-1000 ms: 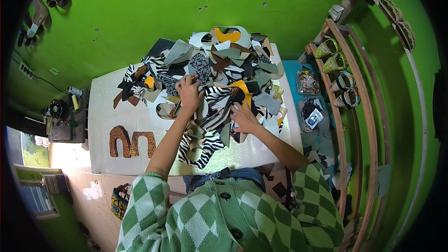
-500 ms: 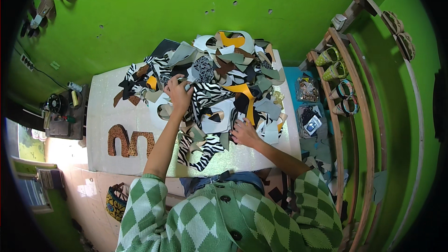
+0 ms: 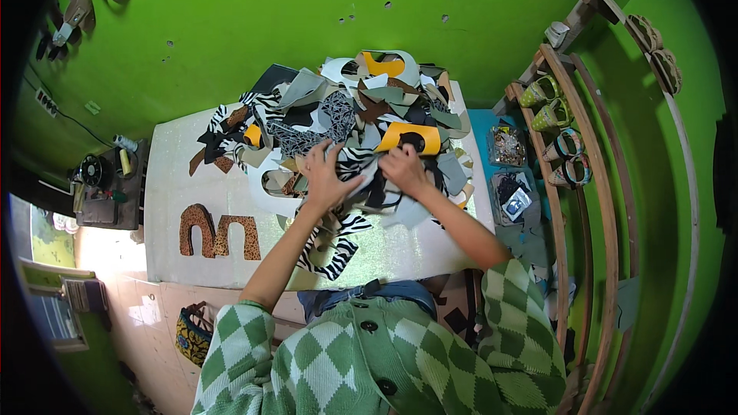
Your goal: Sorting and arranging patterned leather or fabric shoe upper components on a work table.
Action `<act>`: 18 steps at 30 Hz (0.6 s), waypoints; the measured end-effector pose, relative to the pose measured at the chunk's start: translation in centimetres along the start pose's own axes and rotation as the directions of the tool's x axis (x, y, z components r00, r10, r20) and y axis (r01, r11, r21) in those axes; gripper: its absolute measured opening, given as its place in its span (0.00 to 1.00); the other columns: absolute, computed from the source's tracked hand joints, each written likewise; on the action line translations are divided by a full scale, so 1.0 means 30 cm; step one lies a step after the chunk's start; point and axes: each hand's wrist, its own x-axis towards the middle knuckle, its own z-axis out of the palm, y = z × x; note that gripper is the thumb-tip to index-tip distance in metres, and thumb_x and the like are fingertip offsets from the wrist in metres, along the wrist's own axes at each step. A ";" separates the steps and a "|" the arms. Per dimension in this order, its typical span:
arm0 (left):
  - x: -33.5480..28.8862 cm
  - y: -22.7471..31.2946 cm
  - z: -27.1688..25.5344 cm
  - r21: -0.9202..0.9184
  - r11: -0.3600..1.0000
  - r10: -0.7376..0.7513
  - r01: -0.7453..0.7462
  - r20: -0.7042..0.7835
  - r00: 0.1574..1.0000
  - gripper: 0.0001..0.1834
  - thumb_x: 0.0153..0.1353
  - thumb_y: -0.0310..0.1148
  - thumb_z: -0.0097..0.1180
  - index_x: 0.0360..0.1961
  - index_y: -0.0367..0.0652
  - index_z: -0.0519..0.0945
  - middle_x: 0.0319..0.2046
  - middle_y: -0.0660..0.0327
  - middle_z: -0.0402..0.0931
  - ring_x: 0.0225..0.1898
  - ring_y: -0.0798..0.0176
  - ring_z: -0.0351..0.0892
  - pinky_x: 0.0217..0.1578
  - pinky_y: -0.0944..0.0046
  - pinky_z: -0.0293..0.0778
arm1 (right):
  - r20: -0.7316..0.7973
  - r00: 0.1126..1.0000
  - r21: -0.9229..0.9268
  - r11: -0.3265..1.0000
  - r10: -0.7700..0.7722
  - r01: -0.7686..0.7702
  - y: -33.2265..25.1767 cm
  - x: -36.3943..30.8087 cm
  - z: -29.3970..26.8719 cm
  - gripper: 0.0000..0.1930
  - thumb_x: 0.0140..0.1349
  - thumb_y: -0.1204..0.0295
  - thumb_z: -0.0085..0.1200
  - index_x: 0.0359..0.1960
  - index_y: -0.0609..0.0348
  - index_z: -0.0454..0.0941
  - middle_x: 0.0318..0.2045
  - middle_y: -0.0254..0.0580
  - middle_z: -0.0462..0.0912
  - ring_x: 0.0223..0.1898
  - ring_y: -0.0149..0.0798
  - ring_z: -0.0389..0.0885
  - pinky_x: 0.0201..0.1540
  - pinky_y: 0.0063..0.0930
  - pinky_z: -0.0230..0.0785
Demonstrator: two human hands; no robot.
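Note:
A heap of cut material scraps (image 3: pixel 307 86) lies on the pale table. It mixes zebra-print, grey, white, brown, black and yellow pieces. My left hand (image 3: pixel 327 178) rests on the heap's near middle, fingers spread over zebra-print and grey-patterned scraps. Beside it, my right hand (image 3: pixel 403 173) is closed with curled fingers, gripping scraps; exactly which piece is partly hidden. A pale, motion-blurred scrap (image 3: pixel 369 174) stretches between my hands. Just beyond my right hand is a yellow piece (image 3: pixel 427 139) with a dark opening. A zebra-print scrap (image 3: pixel 338 259) lies on the near side.
Two leopard-print arch-shaped pieces (image 3: pixel 197 232) (image 3: pixel 237 237) stand on the table (image 3: pixel 173 184) at left. Plastic containers (image 3: pixel 506 146) and a wooden rack with sandals (image 3: pixel 567 157) are to the right. A small dark table (image 3: pixel 108 207) holds spools at left; a green wall is behind.
My left hand has come nearer and to the right; my right hand has moved farther away and closed. Scraps between them have shifted, and the yellow piece now lies spread farther right.

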 end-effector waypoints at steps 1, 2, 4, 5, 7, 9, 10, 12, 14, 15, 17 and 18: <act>-0.005 0.028 0.016 -0.007 1.000 -0.014 0.015 0.011 1.000 0.51 0.32 0.57 0.70 0.58 0.45 0.66 0.56 0.51 0.60 0.61 0.47 0.54 0.59 0.45 0.45 | -0.006 1.000 0.049 0.999 -0.001 0.002 0.037 0.020 0.002 0.01 0.50 0.71 0.50 0.25 0.47 0.73 0.22 0.26 0.73 0.34 0.29 0.72 0.42 0.30 0.57; -0.006 0.057 0.032 -0.014 0.999 -0.029 0.029 0.023 0.999 0.57 0.29 0.59 0.70 0.61 0.42 0.62 0.57 0.49 0.59 0.61 0.45 0.54 0.58 0.44 0.46 | -0.050 0.999 0.063 0.998 0.012 -0.009 0.061 0.034 0.003 0.01 0.49 0.72 0.51 0.24 0.48 0.73 0.22 0.27 0.72 0.34 0.30 0.72 0.41 0.30 0.57; -0.011 0.085 0.072 0.049 0.999 0.013 -0.014 0.024 1.000 0.65 0.23 0.60 0.72 0.62 0.35 0.58 0.60 0.46 0.55 0.63 0.42 0.51 0.59 0.44 0.48 | -0.037 0.999 0.088 0.996 0.002 0.001 0.095 0.063 -0.009 0.03 0.49 0.72 0.51 0.26 0.50 0.75 0.23 0.28 0.73 0.35 0.30 0.73 0.41 0.30 0.58; -0.010 0.092 0.088 0.073 0.997 -0.007 0.005 0.021 1.000 0.62 0.24 0.56 0.73 0.60 0.34 0.59 0.61 0.47 0.55 0.63 0.43 0.51 0.59 0.45 0.48 | -0.036 0.999 0.086 0.996 0.002 0.002 0.105 0.077 -0.013 0.03 0.49 0.72 0.51 0.26 0.50 0.75 0.23 0.28 0.73 0.35 0.30 0.73 0.41 0.30 0.58; -0.004 0.090 0.114 0.095 0.995 -0.026 0.024 0.017 1.000 0.59 0.25 0.51 0.74 0.59 0.34 0.61 0.61 0.48 0.54 0.64 0.44 0.51 0.59 0.47 0.49 | -0.068 0.997 0.062 0.997 -0.030 0.034 0.119 0.103 -0.015 0.04 0.49 0.73 0.51 0.28 0.51 0.77 0.24 0.27 0.75 0.36 0.31 0.73 0.42 0.30 0.59; 0.026 0.078 0.140 0.188 0.982 -0.031 0.030 0.002 1.000 0.51 0.27 0.41 0.74 0.55 0.34 0.64 0.61 0.52 0.56 0.64 0.47 0.52 0.58 0.49 0.50 | -0.077 0.997 0.051 0.998 -0.022 0.026 0.139 0.125 -0.019 0.05 0.49 0.74 0.52 0.29 0.51 0.77 0.25 0.27 0.76 0.36 0.31 0.73 0.42 0.31 0.59; 0.043 0.075 0.137 0.158 0.987 -0.013 0.017 -0.023 1.000 0.41 0.30 0.35 0.73 0.49 0.36 0.69 0.59 0.57 0.59 0.62 0.51 0.54 0.57 0.51 0.51 | -0.087 0.996 0.040 0.999 -0.014 0.018 0.152 0.134 -0.022 0.06 0.48 0.74 0.52 0.30 0.51 0.77 0.26 0.27 0.77 0.36 0.32 0.73 0.43 0.31 0.59; 0.104 0.044 0.123 0.219 0.976 0.021 -0.011 -0.045 0.999 0.35 0.30 0.35 0.72 0.44 0.37 0.72 0.58 0.60 0.62 0.61 0.53 0.56 0.55 0.52 0.52 | -0.029 0.998 0.076 0.996 0.057 -0.054 0.173 0.157 -0.041 0.09 0.46 0.74 0.56 0.32 0.50 0.77 0.28 0.28 0.79 0.37 0.33 0.73 0.44 0.32 0.58; 0.161 0.031 0.101 0.236 0.971 0.053 -0.033 -0.080 0.995 0.29 0.30 0.33 0.72 0.39 0.39 0.76 0.56 0.63 0.65 0.59 0.55 0.59 0.55 0.53 0.52 | -0.094 0.991 0.140 0.987 0.092 -0.078 0.184 0.184 -0.066 0.11 0.44 0.74 0.60 0.32 0.50 0.76 0.27 0.27 0.79 0.37 0.33 0.73 0.44 0.32 0.57; 0.189 0.027 0.099 0.254 0.966 0.066 -0.048 -0.063 0.996 0.28 0.31 0.34 0.72 0.38 0.39 0.77 0.56 0.63 0.65 0.59 0.55 0.59 0.55 0.53 0.52 | -0.096 0.991 0.138 0.987 0.092 -0.079 0.192 0.177 -0.063 0.11 0.44 0.74 0.60 0.32 0.50 0.76 0.27 0.27 0.79 0.37 0.33 0.73 0.44 0.32 0.57; 0.224 0.024 0.095 0.271 0.960 0.081 -0.065 -0.048 0.996 0.27 0.32 0.34 0.72 0.37 0.39 0.78 0.56 0.63 0.65 0.59 0.55 0.59 0.56 0.52 0.52 | -0.070 0.991 0.059 0.992 0.112 -0.108 0.200 0.157 -0.057 0.14 0.43 0.73 0.62 0.35 0.51 0.76 0.33 0.29 0.80 0.40 0.33 0.73 0.45 0.32 0.57; 0.237 0.016 0.099 0.263 0.964 0.052 -0.041 -0.035 0.998 0.26 0.32 0.34 0.72 0.36 0.39 0.79 0.55 0.63 0.65 0.59 0.55 0.59 0.56 0.52 0.52 | -0.070 0.991 0.059 0.993 0.111 -0.107 0.190 0.151 -0.059 0.14 0.43 0.73 0.62 0.35 0.51 0.76 0.33 0.29 0.80 0.40 0.33 0.73 0.45 0.32 0.57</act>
